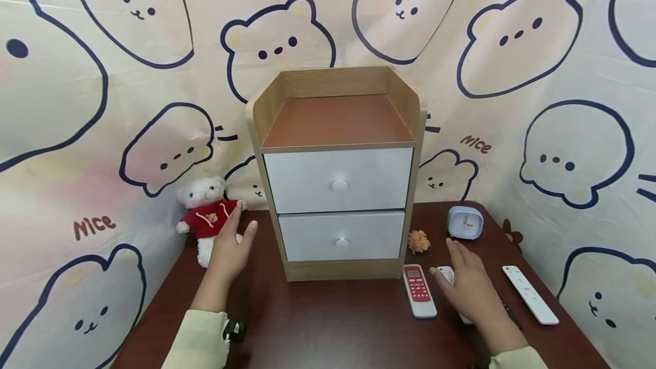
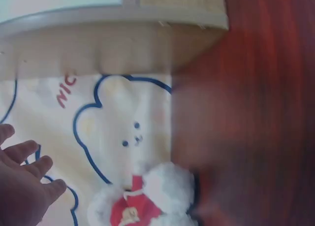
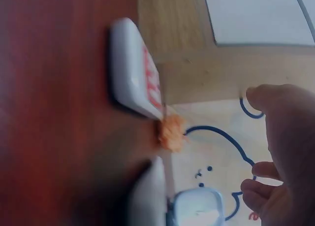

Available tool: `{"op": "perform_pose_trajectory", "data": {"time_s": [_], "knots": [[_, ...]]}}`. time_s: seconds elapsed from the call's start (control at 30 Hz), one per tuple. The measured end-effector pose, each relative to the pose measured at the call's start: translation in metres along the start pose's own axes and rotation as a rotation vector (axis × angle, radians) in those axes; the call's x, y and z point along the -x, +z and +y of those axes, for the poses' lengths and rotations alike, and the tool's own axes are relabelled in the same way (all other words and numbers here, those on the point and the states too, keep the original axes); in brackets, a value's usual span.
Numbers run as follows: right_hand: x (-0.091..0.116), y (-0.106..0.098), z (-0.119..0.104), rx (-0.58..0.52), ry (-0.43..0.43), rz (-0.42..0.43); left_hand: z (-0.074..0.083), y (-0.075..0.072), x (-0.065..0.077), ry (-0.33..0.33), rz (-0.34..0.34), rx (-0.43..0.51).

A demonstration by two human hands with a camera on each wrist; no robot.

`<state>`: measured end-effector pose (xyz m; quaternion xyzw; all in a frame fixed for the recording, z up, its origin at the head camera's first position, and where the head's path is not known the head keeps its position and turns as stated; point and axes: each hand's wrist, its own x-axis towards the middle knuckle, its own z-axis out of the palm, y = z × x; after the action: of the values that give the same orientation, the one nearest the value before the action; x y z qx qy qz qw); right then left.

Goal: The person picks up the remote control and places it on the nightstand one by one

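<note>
My left hand (image 1: 232,252) is held out with straight fingers and holds nothing. In the head view it overlaps a white plush bear (image 1: 204,191) in a red hooded sweater, which sits left of a small wooden cabinet (image 1: 343,271). In the left wrist view the bear (image 2: 170,189) shows beside the hand (image 2: 24,191). On the other side, my right hand (image 1: 467,283) hovers with relaxed fingers over a white remote (image 1: 446,273), hiding most of it. Just left of that hand lies a white remote with a red keypad (image 1: 419,292).
The cabinet has two white drawers (image 1: 307,184), both pushed in, and a brown open top. To its right are a fuzzy orange clump (image 1: 418,241) and a pale blue clock (image 1: 465,222). A long white remote (image 1: 530,295) lies near the right edge of the dark table (image 1: 328,323).
</note>
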<state>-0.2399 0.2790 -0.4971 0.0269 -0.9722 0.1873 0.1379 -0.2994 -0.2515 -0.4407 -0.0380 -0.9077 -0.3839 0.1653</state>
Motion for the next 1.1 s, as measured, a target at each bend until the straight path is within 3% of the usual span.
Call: {"op": "perform_pose_trajectory", "data": {"time_s": [0.2, 0.37, 0.6, 0.87, 1.1], "knots": [[0.020, 0.024, -0.006, -0.027, -0.016, 0.062, 0.019, 0.008, -0.001, -0.032, 0.048, 0.206], [0.031, 0.036, -0.010, -0.047, -0.013, 0.066, 0.033, 0.019, -0.001, -0.042, 0.112, 0.372], [0.038, 0.041, -0.019, -0.077, 0.070, 0.001, 0.050, 0.029, -0.004, -0.031, 0.188, 0.495], [0.048, 0.046, -0.030, -0.099, 0.105, 0.031, 0.067, 0.041, -0.010, -0.049, 0.272, 0.779], [0.053, 0.049, -0.037, -0.061, 0.159, -0.031, 0.077, 0.052, -0.013, -0.063, 0.362, 0.914]]}}
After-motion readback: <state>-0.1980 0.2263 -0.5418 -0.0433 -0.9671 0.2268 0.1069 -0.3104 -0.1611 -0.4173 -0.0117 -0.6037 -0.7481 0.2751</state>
